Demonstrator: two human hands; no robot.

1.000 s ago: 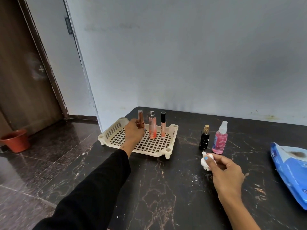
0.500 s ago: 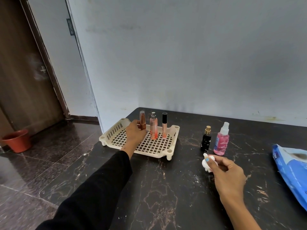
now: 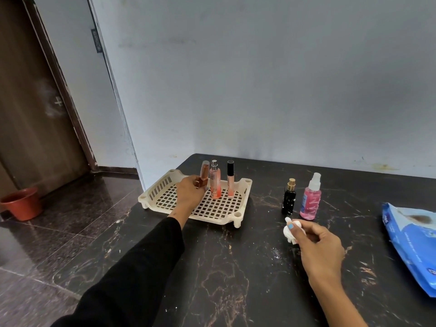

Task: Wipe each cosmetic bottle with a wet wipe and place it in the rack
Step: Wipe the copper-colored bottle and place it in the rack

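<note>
The black marble table ran under both arms, and the cream rack sat on it beneath the left hand. A blue wipes pack lay well to the right of the right hand. The left arm, in a black sleeve, reached forward over the rack, its fingers curled round the base of a copper bottle held upright. Just right of that hand stood a peach spray bottle and a black-capped tube. The right hand hovered low, pinching a bunched wet wipe. Just beyond it stood a pink spray bottle and a black bottle.
</note>
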